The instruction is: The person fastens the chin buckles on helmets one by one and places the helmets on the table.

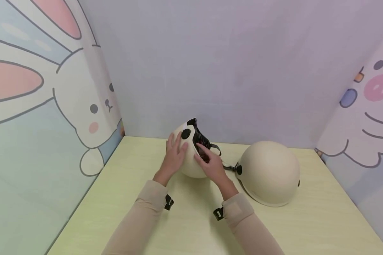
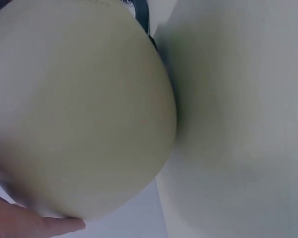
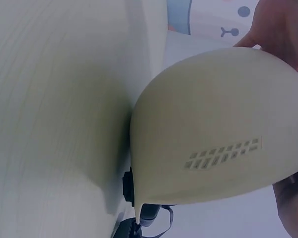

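A cream helmet (image 1: pixel 194 170) stands tilted on the table with its opening and dark lining (image 1: pixel 201 140) facing right. My left hand (image 1: pixel 173 157) holds it by the left side, fingers spread over the shell near a round black disc (image 1: pixel 186 134). At the rim, my right hand (image 1: pixel 213 164) grips with the thumb near the edge and the fingers reaching toward the inside. In the right wrist view, the shell (image 3: pixel 218 109) shows rows of small vent slots. A black strap (image 1: pixel 216 148) loops out of the opening.
To the right, a second cream helmet (image 1: pixel 269 173) lies dome up on the pale wooden table (image 1: pixel 191 219), its black strap buckle (image 1: pixel 229 168) trailing left. A grey curtain (image 1: pixel 226 71) stands behind, with cartoon-printed panels (image 1: pixel 83 95) on both sides.
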`<state>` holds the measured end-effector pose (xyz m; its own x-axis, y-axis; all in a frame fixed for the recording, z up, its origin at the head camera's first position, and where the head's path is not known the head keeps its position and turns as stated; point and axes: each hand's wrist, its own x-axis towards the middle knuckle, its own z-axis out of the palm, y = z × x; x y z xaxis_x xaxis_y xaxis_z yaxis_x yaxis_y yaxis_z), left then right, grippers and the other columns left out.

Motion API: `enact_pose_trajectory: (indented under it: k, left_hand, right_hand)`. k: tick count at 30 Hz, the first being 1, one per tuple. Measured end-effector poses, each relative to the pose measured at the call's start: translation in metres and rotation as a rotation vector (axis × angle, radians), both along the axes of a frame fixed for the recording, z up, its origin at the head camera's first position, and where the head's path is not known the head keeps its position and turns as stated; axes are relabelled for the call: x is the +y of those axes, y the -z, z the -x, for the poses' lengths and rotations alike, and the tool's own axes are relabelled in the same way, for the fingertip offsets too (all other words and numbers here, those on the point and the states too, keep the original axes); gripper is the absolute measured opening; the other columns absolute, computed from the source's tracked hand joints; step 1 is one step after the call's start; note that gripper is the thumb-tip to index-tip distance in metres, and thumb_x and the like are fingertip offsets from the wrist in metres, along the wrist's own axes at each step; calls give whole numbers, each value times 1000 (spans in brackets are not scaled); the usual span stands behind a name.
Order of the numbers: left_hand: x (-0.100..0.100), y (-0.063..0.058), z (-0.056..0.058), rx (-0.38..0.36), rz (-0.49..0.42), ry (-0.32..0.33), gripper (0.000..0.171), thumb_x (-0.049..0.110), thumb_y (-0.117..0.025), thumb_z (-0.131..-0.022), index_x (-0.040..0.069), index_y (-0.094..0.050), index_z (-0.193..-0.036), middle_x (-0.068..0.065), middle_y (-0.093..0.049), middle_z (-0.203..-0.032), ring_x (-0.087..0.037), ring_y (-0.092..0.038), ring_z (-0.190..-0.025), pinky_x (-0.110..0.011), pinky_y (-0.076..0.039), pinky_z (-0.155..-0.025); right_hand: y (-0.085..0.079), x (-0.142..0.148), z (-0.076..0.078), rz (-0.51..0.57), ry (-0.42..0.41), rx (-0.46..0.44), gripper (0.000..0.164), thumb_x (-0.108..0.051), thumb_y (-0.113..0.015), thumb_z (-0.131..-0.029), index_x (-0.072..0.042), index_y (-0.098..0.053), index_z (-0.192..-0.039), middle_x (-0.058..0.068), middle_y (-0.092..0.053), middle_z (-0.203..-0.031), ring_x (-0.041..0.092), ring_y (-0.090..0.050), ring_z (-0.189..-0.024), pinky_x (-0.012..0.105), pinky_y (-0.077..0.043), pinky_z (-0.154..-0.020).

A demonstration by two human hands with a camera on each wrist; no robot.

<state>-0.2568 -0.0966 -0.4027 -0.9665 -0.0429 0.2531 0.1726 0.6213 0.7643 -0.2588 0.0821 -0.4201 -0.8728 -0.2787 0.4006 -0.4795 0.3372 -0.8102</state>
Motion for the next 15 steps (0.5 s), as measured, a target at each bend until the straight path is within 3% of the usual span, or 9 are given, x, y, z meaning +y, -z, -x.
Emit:
enact_pose_trajectory:
  k: [5,10,15]
  left_hand:
    - [-4,-8,1,20,14,14,66,56,-31,-102,25,-15,-158,-6,0,-162,-38,-10,-144,-62,-23,-105]
    - [-4,-16,-3,33,29,12,68,56,-39,-100,26,-17,-158,-8,-4,-161,-38,-14,-143,-64,-23,-104]
    - [-2,-22,-10,-8,50,1,73,59,-46,-97,29,-19,-157,-10,-5,-161,-42,-5,-143,-72,-16,-101]
  right_hand:
    - [1,7,0,17,-99,3,44,-27,-60,-99,-10,-55,-139,5,-65,-103,15,-62,-84,34,-50,-72]
    - [4,16,5,-8,-73,8,40,-26,-58,-100,-8,-58,-136,6,-65,-103,16,-60,-79,35,-48,-67]
    - [11,22,10,-53,-22,-46,41,-26,-59,-100,-5,-58,-135,7,-65,-106,18,-64,-78,36,-50,-66]
